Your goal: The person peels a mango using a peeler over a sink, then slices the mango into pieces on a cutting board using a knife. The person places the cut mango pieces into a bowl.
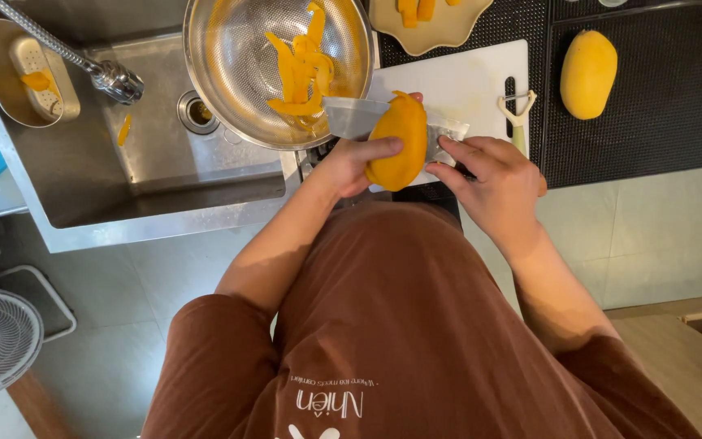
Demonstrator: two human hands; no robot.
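We're holding the peeled mango over the cutting board: left hand fingers gripping it, right hand fingers closing round the knife. Peels sitting in the colander, some slices plated, second mango waiting unpeeled.

The only print in view is a white lettered logo on the front of the person's brown garment, low in the frame and seen upside down from the head camera. No packages, loose labels, signs or screens show on the worktop or around the sink.
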